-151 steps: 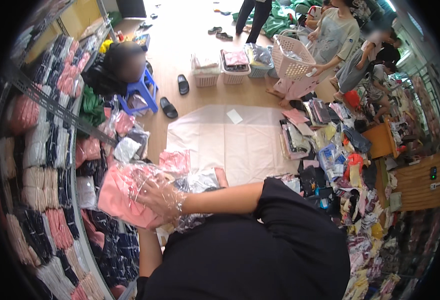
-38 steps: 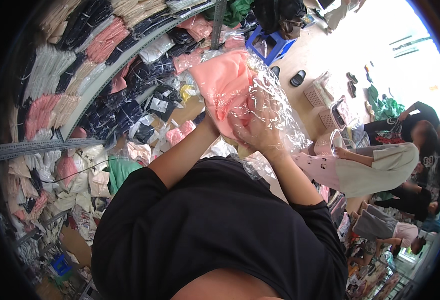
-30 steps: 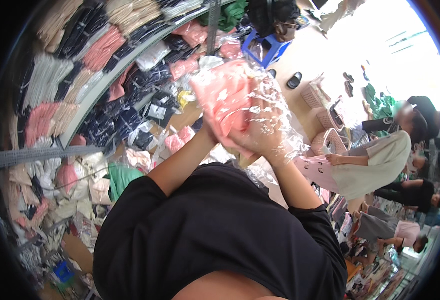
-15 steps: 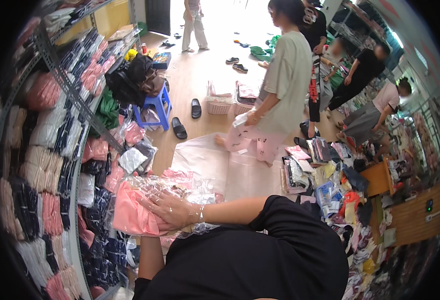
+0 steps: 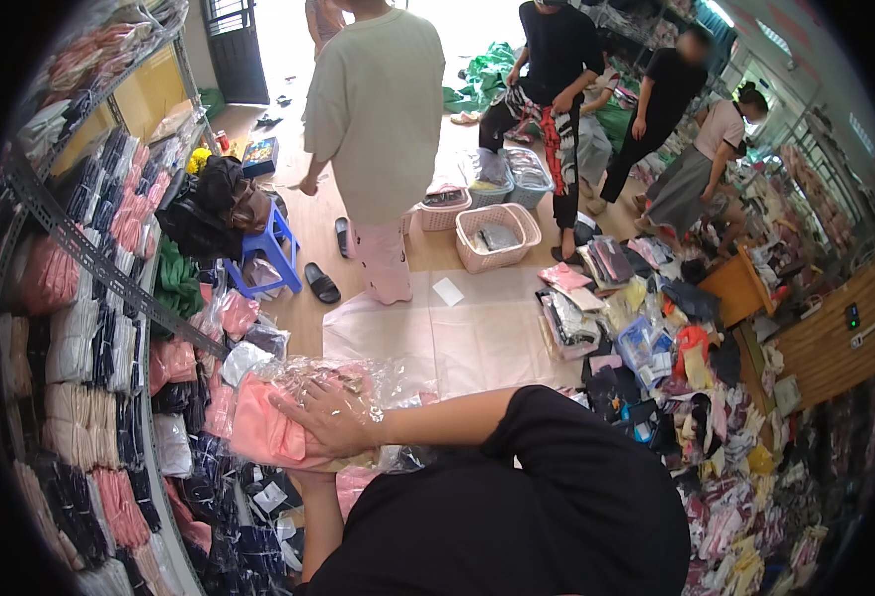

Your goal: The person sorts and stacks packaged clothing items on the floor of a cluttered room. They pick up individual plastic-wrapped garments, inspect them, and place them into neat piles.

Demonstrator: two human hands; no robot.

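Observation:
A pink folded garment (image 5: 256, 412) in loose clear plastic (image 5: 388, 382) is at the lower left of the head view, held up beside the packed shelving. My right hand (image 5: 330, 419) lies across its top with fingers spread over the crinkled film. Underneath, my left hand (image 5: 315, 477) grips and supports the bundle; most of its fingers are hidden by it.
Steel shelving with garment bundles (image 5: 99, 417) lines the left. A blue stool (image 5: 276, 253) and slippers (image 5: 322, 285) are beyond. A pale sheet (image 5: 457, 338) covers the floor, with baskets (image 5: 492, 238), several co-workers (image 5: 368, 129) and heaped clothing (image 5: 706, 477) around it.
From a second ago the view has swung upright toward the doorway. A co-worker in a pale shirt has moved leftward, onto the floor beyond the sheet. My hands still hold the bagged garment.

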